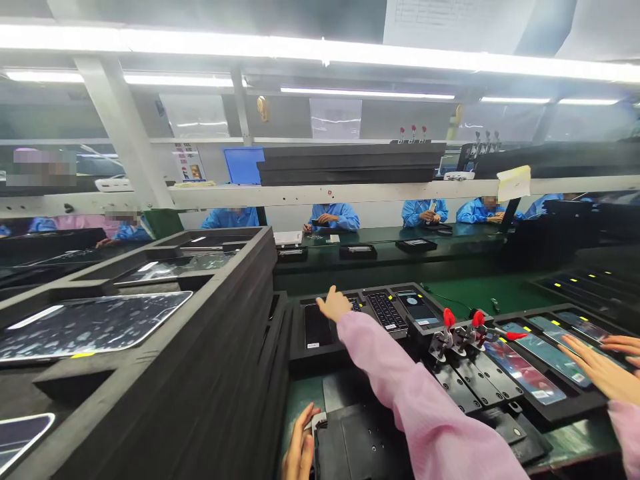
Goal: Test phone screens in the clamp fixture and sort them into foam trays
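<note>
My left hand point(299, 445) is at the bottom edge, its fingers curled round the pale left corner of a black fixture point(357, 437). My right hand point(335, 305), in a pink sleeve, is stretched forward over a black foam tray point(325, 358), fingers apart and nothing visible in them. Just below it lies a dark flat panel point(316, 325) with a white label. Further right in the tray are a panel of small dark rectangles point(387, 312) and a phone-like device point(417, 305). Whether my right fingertips touch anything is unclear.
Stacked foam trays point(215, 347) rise on the left. Red-handled toggle clamps point(463, 333) stand right of my right arm. Another person's hands point(593, 367) are over a tray of phone panels point(550, 343) at right. People in blue sit across the bench.
</note>
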Demonstrator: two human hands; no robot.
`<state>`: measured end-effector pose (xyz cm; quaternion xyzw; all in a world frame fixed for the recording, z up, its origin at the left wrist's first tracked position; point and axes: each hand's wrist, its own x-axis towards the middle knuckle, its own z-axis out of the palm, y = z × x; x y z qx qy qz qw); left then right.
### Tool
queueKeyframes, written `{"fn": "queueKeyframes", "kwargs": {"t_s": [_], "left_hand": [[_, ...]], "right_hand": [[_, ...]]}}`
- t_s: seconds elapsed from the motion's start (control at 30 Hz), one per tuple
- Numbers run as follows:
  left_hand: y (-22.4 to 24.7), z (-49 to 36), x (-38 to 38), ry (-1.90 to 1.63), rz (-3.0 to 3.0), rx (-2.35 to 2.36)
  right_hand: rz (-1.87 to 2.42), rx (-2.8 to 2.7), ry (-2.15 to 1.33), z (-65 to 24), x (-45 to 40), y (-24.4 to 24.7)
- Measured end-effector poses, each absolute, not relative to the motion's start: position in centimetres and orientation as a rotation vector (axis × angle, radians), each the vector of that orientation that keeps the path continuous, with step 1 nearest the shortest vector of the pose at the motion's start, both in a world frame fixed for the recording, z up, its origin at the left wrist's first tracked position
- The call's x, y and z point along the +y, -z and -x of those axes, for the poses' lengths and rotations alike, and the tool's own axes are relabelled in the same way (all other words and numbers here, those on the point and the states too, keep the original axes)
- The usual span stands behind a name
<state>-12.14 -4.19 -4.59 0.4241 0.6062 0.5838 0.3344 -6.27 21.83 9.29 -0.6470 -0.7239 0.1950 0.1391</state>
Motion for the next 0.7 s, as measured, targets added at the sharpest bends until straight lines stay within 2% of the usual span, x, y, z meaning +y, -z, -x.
{"fn": "queueKeyframes", "kwargs": {"t_s": [0.2, 0.4, 0.7], "left_hand": [[3.4, 11.8, -5.0, -1.529, -1.161, 1.537], [1.8, 11.3, -5.8, -1.513, -1.248, 1.585], [1.0, 11.2, -6.0, -1.508, -1.31, 1.609]], "right_hand": [[1.999, -2.103, -0.551, -0.2, 23.2, -7.6], [2.013, -2.074, -0.488, 0.0, 21.8, -5.7], [1.98, -2.007, -0.507, -0.1, 21.1, -5.6]]}}
